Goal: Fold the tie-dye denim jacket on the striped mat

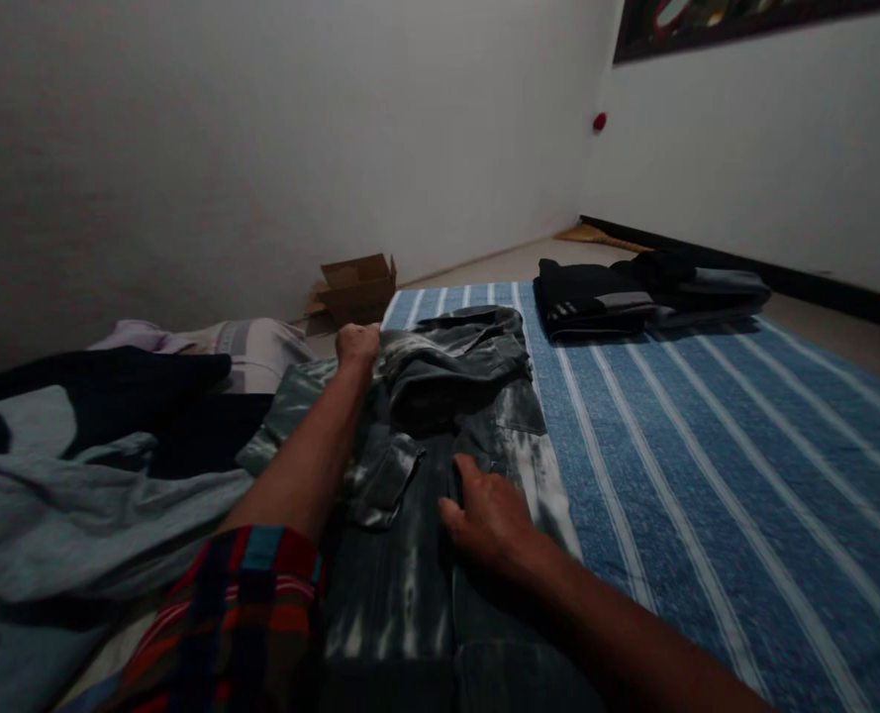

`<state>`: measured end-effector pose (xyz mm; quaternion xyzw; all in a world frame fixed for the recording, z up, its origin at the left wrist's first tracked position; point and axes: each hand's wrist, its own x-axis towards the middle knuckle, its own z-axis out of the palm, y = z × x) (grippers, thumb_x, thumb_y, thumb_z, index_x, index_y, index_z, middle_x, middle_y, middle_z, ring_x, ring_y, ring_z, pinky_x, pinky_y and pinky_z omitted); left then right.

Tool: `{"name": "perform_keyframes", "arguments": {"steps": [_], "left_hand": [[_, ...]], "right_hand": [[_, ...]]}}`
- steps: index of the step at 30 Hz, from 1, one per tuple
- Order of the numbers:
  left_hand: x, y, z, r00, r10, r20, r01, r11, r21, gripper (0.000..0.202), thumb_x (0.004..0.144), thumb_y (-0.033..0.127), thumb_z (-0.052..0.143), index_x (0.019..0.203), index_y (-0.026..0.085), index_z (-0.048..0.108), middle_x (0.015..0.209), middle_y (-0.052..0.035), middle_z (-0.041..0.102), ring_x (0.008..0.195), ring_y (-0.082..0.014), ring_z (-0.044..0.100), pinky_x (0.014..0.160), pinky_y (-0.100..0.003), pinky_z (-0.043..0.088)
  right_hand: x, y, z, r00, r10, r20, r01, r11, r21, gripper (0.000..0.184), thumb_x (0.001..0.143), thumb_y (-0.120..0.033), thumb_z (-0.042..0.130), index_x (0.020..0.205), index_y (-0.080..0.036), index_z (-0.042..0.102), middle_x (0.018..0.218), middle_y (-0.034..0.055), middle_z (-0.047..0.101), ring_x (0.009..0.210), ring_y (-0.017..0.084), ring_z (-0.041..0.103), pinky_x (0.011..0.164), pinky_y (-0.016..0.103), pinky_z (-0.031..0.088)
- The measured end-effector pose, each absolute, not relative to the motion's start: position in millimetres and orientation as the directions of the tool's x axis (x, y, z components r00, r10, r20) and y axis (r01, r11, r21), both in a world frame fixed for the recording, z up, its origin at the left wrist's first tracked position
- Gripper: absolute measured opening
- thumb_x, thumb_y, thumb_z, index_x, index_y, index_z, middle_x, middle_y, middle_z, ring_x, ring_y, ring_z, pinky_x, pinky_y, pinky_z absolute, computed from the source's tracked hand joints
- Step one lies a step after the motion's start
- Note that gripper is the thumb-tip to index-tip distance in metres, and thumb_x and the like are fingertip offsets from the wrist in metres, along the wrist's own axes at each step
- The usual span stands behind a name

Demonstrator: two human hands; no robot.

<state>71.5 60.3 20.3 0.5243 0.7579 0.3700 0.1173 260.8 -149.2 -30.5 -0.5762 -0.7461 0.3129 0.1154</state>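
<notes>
On the striped mat (677, 475), mottled garment (417, 564): in the head view we see it laid out lengthwise, bunched at the far end, its long axis running from twelve to six o'clock.
Left hand (357, 344): at the garment's eleven o'clock, fingers curled closed, apparently gripping its edge; the bunched folds (461, 366) lie at three o'clock from this grip, and we judge this hand the nearer to them.
Right hand (488, 507): at three o'clock, just off the garment's centre, thumb and forefinger at its middle edge; whether they pinch it we cannot tell. The folds lie towards twelve.
Cuff (391, 490): at nine o'clock from the right hand.
Dark folded clothes (592, 302): towards one o'clock, pale bars, no lettering we can read.
Cardboard box (357, 295): at eleven, no legible print.
</notes>
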Motion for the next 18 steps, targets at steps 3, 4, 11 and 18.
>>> {"name": "perform_keyframes", "arguments": {"steps": [3,4,11,18], "left_hand": [[79.3,23.6,24.6,-0.351,0.888,0.297,0.795,0.116,0.595,0.009,0.079,0.02,0.056,0.073,0.014,0.059,0.08,-0.0049,0.063,0.088,-0.0196,0.058,0.085,-0.032,0.042],[85.2,7.1,26.3,-0.27,0.911,0.311,0.826,0.053,0.561,0.007,0.079,0.021,0.057,0.075,0.015,0.06,0.086,-0.0061,0.064,0.092,-0.0202,0.059,0.088,-0.032,0.042],[140.0,-124.9,3.2,0.472,0.863,0.179,0.687,-0.488,0.539,0.015,0.083,0.025,0.053,0.091,0.018,0.064,0.118,-0.0101,0.064,0.113,-0.0221,0.057,0.1,-0.035,0.043],[138.5,-157.8,-69.6,0.541,0.822,0.179,0.737,-0.566,0.369,0.031,0.088,0.016,0.042,0.114,0.013,0.057,0.134,-0.0171,0.053,0.13,-0.0255,0.043,0.106,-0.046,0.04]], "right_hand": [[275.1,-159.9,-24.9,-0.452,0.881,-0.137,0.704,0.258,-0.661,0.035,0.087,-0.04,0.051,0.113,-0.017,0.057,0.093,0.013,0.068,0.085,0.028,0.064,0.07,0.036,0.046],[282.0,-165.8,-22.6,-0.498,0.861,-0.104,0.665,0.302,-0.683,0.03,0.088,-0.038,0.052,0.108,-0.017,0.059,0.094,0.0116,0.068,0.085,0.027,0.064,0.071,0.034,0.045],[321.9,-219.5,-27.6,-0.699,0.692,0.18,0.413,0.596,-0.689,0.029,0.082,-0.038,0.062,0.102,-0.016,0.062,0.105,0.0095,0.06,0.099,0.025,0.053,0.09,0.04,0.041],[308.3,-228.5,-44.9,-0.721,0.69,0.065,0.51,0.592,-0.624,0.07,0.087,-0.058,0.052,0.143,-0.02,0.034,0.15,0.0137,0.026,0.137,0.033,0.02,0.11,0.057,0.018]]}}
